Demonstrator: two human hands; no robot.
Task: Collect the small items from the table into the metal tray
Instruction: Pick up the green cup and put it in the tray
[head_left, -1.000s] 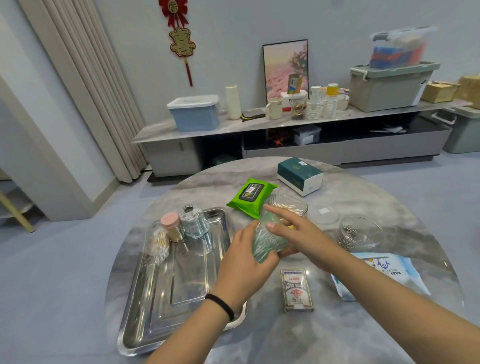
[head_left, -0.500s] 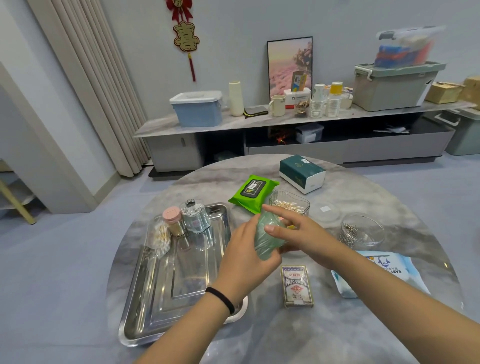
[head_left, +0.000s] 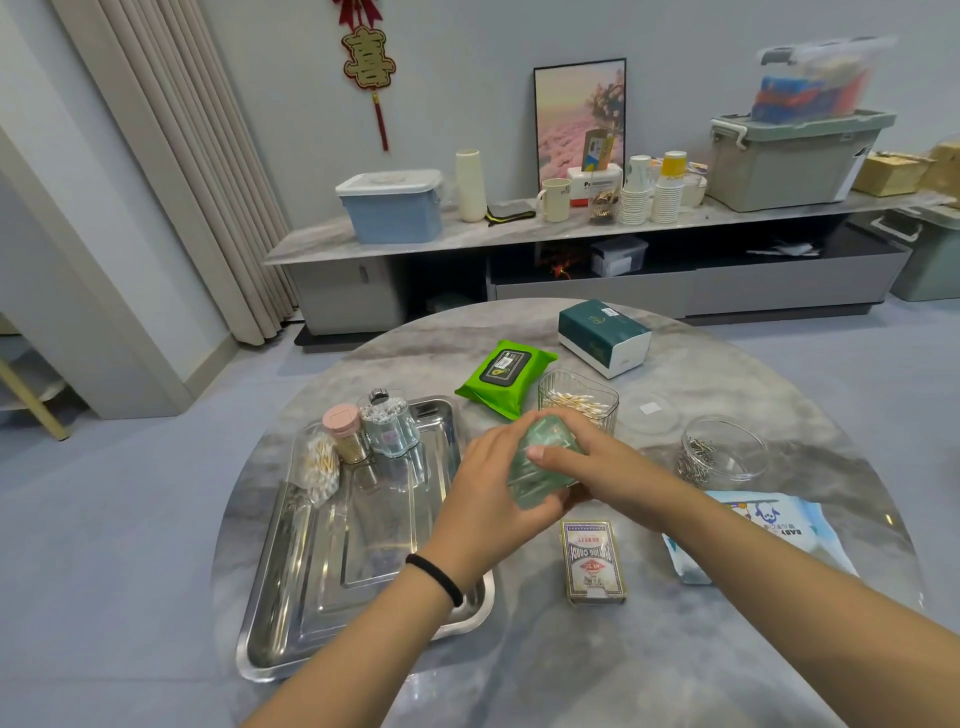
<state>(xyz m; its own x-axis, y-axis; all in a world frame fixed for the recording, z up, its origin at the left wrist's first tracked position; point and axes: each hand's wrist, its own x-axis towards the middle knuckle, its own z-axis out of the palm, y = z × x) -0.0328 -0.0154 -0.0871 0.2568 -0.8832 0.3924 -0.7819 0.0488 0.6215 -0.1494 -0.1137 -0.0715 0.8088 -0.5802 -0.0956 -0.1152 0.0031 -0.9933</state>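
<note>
Both hands hold a small green translucent container (head_left: 540, 462) just above the table, right of the metal tray (head_left: 322, 582). My left hand (head_left: 493, 499) grips it from the left and below; my right hand (head_left: 592, 462) covers its top and right side. At the tray's far end stand a pink-lidded jar (head_left: 345, 434), a clear jar of cotton swabs (head_left: 389, 426) and a bag of swabs (head_left: 319, 465). On the table lie a card deck (head_left: 592, 564), an open clear box of cotton swabs (head_left: 576, 397), a glass jar of metal clips (head_left: 719, 452) and a clear lid (head_left: 649, 410).
A green wipes pack (head_left: 506, 374) and a teal tissue box (head_left: 602, 335) lie at the table's far side. A blue baby-wipes pack (head_left: 763, 535) sits under my right forearm. The round table's edge curves close on the left of the tray.
The green container has tipped over between my hands, and my right hand has closed further over its top. The camera has shifted slightly.
</note>
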